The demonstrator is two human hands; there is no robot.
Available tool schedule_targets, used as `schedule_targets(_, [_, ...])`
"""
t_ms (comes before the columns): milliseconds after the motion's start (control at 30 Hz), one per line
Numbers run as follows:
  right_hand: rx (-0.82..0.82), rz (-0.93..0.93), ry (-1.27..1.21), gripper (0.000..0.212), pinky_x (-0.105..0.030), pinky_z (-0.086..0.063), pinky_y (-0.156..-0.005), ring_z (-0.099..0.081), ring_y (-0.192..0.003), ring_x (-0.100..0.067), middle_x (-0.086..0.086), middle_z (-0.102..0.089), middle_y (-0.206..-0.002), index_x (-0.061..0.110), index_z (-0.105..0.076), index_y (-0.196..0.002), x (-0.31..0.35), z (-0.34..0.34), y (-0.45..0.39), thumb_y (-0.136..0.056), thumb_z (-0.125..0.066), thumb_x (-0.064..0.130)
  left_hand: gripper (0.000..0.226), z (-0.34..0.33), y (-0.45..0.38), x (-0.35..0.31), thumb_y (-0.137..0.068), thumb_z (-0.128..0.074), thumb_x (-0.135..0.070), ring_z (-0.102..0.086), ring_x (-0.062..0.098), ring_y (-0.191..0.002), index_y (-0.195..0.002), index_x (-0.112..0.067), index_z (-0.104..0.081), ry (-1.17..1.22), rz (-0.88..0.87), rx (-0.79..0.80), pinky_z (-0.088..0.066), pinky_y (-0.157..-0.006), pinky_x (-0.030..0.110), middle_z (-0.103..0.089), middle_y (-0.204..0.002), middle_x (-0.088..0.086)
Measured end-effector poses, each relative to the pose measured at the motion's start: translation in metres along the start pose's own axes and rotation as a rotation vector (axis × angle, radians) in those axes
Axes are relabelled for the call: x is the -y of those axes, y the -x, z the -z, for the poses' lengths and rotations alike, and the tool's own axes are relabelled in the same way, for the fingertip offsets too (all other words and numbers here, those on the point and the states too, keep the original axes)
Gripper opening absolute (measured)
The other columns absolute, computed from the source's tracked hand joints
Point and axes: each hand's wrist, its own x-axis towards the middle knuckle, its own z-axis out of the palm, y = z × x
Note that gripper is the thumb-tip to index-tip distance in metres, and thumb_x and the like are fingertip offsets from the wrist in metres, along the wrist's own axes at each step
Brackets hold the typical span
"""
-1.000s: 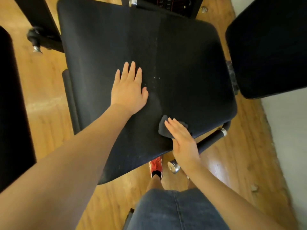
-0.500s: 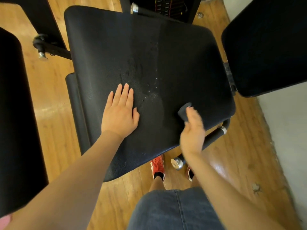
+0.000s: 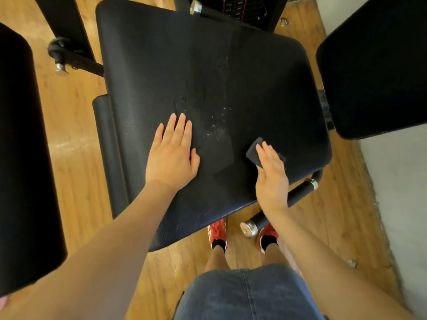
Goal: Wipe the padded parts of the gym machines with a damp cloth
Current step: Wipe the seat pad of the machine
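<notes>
While the left hand (image 3: 171, 158) lies flat and spread on the black pad (image 3: 231, 77), the right hand (image 3: 272, 176) presses a dark cloth (image 3: 254, 151) against its near right part.

Right fingers look straight over the cloth, pushing rather than pinching (the thumb is hidden, so I cannot tell whether it hooks the fabric). Pale specks (image 3: 219, 121) sit between the hands, apparently not yet wiped. With only flat pressure holding it, the cloth could bunch or slide out from under the palm near the pad's edge, beside the chrome-capped bar (image 3: 284, 204); a stroke stopping short would likely leave the specks.
</notes>
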Motion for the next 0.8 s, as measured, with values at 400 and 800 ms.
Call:
schedule_targets(400, [0.23,0.598,0.176,0.061,-0.025,-0.016,-0.111,-0.028,-0.135,-0.016,-0.009,-0.045,-0.142,0.008,-0.047,-0.135,0.016,0.012,-0.062,-0.079,-0.043,-0.015,0.063,0.0,0.0,0.0,-0.1,-0.028,-0.036,-0.001,0.025,-0.151,-0.155,-0.009,-0.014,0.015,0.007,0.0,0.003,-0.12,0.039,-0.008,-0.163,0.009])
schedule_targets(800, [0.345,0.755,0.241,0.049,-0.028,-0.034,-0.103,-0.049,-0.123,-0.019,-0.009,-0.056,-0.131,0.005,-0.052,-0.129,0.014,-0.002,-0.021,-0.081,-0.042,0.001,0.064,0.001,0.0,0.002,-0.101,-0.026,-0.039,0.002,0.025,-0.15,-0.155,-0.01,-0.009,0.014,0.005,0.014,0.005,-0.119,0.04,-0.004,-0.163,0.009])
